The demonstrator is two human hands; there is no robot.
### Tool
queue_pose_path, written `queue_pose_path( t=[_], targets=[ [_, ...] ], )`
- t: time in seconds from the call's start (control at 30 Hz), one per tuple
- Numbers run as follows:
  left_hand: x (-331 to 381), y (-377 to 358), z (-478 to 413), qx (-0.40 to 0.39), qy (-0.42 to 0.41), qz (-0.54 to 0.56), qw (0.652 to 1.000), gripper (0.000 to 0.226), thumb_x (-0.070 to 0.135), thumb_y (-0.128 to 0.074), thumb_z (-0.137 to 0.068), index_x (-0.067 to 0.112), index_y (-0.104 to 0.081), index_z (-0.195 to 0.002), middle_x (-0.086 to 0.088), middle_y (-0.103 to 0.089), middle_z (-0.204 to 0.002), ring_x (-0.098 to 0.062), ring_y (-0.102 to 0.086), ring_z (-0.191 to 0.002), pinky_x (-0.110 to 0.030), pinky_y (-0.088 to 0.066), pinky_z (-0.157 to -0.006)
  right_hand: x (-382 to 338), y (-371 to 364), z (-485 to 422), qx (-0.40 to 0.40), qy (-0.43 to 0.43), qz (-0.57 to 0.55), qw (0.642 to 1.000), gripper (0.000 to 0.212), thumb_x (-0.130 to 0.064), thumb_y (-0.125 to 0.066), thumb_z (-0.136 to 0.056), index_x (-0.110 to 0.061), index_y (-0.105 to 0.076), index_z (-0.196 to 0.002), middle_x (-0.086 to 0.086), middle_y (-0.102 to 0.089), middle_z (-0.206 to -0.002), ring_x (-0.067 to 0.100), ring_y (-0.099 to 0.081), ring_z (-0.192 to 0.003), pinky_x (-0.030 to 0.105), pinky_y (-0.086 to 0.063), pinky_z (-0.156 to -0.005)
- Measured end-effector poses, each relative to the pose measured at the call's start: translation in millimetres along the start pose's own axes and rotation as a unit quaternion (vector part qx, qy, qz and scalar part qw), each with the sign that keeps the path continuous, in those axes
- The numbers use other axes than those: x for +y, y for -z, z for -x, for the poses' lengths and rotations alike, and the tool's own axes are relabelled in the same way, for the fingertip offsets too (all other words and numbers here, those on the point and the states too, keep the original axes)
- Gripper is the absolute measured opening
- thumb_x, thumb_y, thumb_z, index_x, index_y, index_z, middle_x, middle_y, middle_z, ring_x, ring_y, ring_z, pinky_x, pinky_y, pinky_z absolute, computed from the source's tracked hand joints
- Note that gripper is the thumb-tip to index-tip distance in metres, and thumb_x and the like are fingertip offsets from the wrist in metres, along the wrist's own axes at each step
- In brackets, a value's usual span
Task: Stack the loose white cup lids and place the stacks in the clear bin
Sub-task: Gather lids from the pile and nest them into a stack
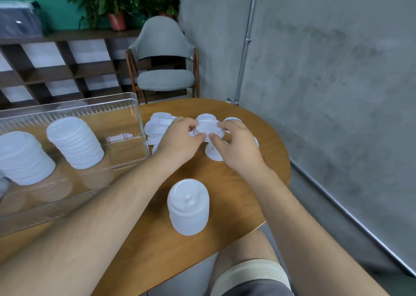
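Note:
Both hands meet over the far part of the round wooden table (pixel 236 190). My left hand (pixel 180 138) and my right hand (pixel 236 145) together pinch a small stack of white lids (pixel 206 126) held just above the tabletop. More loose white lids (pixel 157 124) lie behind and under my hands, partly hidden. A tall finished stack of lids (pixel 188 208) stands on the table in front of me. The clear bin (pixel 126 106) at left holds two lid stacks (pixel 75 142), (pixel 23 158).
A grey padded chair (pixel 163 70) stands beyond the table. A concrete wall with a metal pipe (pixel 246 41) runs along the right. A dark wooden shelf (pixel 63 70) with potted plants is at the back left. My knee shows below the table edge.

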State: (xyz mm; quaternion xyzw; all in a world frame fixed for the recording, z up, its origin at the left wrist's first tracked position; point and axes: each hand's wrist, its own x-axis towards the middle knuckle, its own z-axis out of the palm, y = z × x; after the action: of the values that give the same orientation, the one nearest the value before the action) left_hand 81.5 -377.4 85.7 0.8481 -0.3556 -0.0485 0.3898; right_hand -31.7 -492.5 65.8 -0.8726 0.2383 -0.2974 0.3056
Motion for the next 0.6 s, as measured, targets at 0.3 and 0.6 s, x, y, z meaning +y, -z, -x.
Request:
queue_pose_path(
  t=[0.3, 0.6],
  targets=[
    [5.8, 42.1, 77.5, 0.035, -0.034, 0.053, 0.997, 0.047, 0.037, -0.07, -0.093, 0.022, -0.061, -0.137, 0.009, -0.06, -0.133, -0.008, -0.058, -0.114, -0.016, -0.044, -0.089, -40.2, 24.7, 56.3, 0.018, 0.048, -0.039, 0.998, 0.038, -0.035, -0.074, -0.091, -0.016, -0.068, -0.124, -0.012, -0.06, -0.119, 0.003, -0.055, -0.108, 0.001, -0.036, -0.087],
    [-20.2, 41.7, 153.1, 0.029, -0.01, 0.106, 0.994, 0.046, 0.036, -0.074, -0.09, 0.026, -0.062, -0.134, 0.018, -0.058, -0.128, 0.001, -0.057, -0.112, -0.009, -0.041, -0.09, -47.1, 16.4, 122.1, -0.02, 0.064, -0.035, 0.997, 0.041, -0.036, -0.075, -0.091, -0.012, -0.069, -0.124, -0.005, -0.064, -0.122, 0.0, -0.052, -0.114, 0.006, -0.039, -0.095]
  ],
)
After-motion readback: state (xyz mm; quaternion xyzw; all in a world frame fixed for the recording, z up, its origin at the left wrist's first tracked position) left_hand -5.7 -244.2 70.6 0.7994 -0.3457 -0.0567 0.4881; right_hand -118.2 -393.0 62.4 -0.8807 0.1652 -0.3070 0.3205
